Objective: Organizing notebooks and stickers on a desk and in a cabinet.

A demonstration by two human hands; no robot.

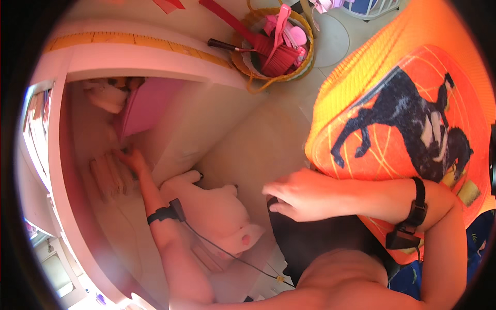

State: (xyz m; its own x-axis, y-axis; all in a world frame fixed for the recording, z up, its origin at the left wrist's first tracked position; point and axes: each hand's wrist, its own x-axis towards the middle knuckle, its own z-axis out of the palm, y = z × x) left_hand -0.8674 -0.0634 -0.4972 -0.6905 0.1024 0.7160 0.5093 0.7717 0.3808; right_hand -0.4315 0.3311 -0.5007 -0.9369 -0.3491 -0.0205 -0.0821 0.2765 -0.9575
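My left hand (133,159) reaches into a pale shelf compartment, its fingers at the upper end of a row of books or paper stacks (110,176). Blur and shade hide whether the fingers grip one. Beyond that hand, a pink panel-like thing (149,102) leans beside a plush toy (106,95). A white stuffed animal (217,209) lies to the right of my left forearm. My right hand (296,195) is loosely curled over the edge of black cloth (321,232); I cannot tell whether it pinches the cloth. Both arms wear black straps with small devices.
The pale furniture edge (128,58) carries a yellow measuring tape (116,38). A wicker basket (267,77) holds a red brush (277,56) and pink items. On the right is an orange textile with a horse picture (403,116). A cable (232,255) runs from my left wrist strap.
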